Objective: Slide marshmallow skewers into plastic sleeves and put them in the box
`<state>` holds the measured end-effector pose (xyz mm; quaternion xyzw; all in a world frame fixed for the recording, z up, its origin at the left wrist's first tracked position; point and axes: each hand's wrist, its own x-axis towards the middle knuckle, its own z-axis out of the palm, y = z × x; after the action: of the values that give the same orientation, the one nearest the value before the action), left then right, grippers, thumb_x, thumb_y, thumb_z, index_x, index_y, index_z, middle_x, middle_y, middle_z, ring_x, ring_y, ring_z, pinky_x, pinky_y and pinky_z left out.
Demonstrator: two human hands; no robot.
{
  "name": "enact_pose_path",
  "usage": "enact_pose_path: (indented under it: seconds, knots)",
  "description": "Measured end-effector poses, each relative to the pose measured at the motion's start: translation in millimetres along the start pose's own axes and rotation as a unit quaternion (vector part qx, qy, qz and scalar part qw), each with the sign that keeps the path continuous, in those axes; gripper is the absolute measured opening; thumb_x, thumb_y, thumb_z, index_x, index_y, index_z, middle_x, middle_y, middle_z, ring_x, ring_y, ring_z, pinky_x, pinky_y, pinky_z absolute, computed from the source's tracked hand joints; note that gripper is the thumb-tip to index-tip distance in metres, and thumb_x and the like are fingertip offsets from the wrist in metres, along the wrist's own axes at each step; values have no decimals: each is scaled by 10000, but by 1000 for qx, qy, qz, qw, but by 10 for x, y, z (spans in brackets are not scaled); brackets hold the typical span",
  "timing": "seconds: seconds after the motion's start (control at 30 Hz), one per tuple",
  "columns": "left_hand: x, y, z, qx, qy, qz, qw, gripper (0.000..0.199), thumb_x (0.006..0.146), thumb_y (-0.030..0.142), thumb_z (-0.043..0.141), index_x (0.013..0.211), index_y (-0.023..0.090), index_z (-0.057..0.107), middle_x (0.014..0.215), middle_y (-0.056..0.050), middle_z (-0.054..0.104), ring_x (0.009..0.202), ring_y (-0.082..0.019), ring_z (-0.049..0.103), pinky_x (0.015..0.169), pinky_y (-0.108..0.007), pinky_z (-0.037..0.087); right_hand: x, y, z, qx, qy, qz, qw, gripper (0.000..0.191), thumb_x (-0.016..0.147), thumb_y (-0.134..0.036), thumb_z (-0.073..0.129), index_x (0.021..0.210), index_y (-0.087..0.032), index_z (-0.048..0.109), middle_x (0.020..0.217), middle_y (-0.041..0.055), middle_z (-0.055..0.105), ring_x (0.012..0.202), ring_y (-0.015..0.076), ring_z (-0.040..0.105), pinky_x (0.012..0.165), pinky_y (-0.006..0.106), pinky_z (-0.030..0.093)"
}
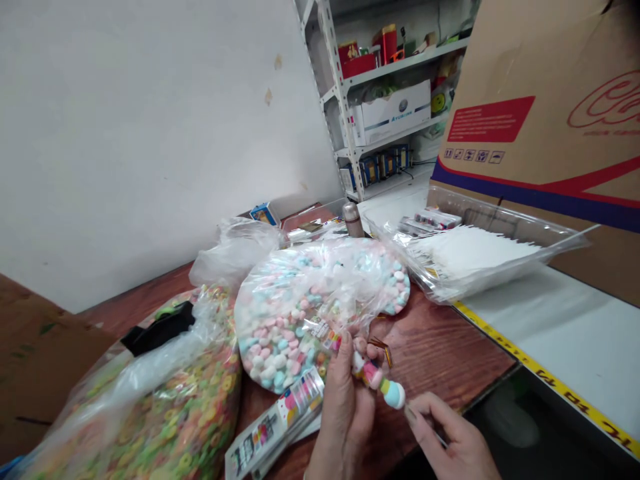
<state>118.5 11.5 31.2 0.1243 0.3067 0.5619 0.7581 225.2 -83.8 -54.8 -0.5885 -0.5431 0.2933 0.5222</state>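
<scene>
My left hand [345, 393] is closed around a candy skewer [373, 375], with pink, yellow and pale blue pieces threaded in a row. A blue and white marshmallow [395, 395] sits at its lower right end. My right hand [447, 437] pinches at that end, where a thin white stick shows beneath the fingers. Just behind my left hand lies a large clear bag of pastel marshmallows [273, 350]. Flat printed packaging sleeves [280, 427] lie left of my left wrist. Fingers hide part of the skewer.
A clear bag of ring-shaped gummies [195, 420] bears a black object [160, 328]. Right of the marshmallows stands a clear plastic tray [545, 220] with white sticks [475, 250]. Yellow tape [540, 377] edges the white table. A large carton [540, 100] and metal shelves [335, 80] stand behind.
</scene>
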Motion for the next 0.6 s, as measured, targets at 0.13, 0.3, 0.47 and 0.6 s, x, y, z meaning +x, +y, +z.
enact_pose_path:
  seconds: [0.13, 0.3, 0.47, 0.6]
  knots:
    - [2, -9, 71, -25, 77, -18, 997, 197, 920, 252, 586, 778, 119, 619, 642, 16, 542, 565, -94, 563, 632, -294, 586, 46, -19, -98, -170, 69, -220, 958, 178, 945, -172, 487, 831, -188, 624, 619, -11, 586, 533, 113, 572, 559, 200, 451]
    - [-35, -12, 87, -16, 89, -42, 995, 233, 917, 306, 583, 770, 127, 604, 673, -3, 551, 593, -114, 558, 685, -370, 597, 103, -41, -165, -305, 134, -376, 864, 138, 926, -93, 496, 957, -124, 626, 586, 16, 644, 492, 139, 584, 564, 275, 438]
    - [-129, -218, 80, 2, 36, -12, 999, 191, 884, 322, 638, 828, 144, 600, 667, 4, 528, 582, -106, 535, 595, -228, 520, 38, 0, -43, -237, 115, -311, 913, 127, 938, -149, 512, 970, -168, 633, 689, 23, 698, 568, 136, 648, 613, 233, 477]
    - [-148, -285, 51, 0, 15, -26, 1000, 214, 870, 351, 656, 879, 141, 614, 682, 9, 525, 586, -110, 529, 615, -240, 505, -40, -61, 69, -21, 42, -54, 997, 222, 970, -345, 467, 916, -212, 635, 690, -3, 669, 583, 118, 630, 571, 171, 479]
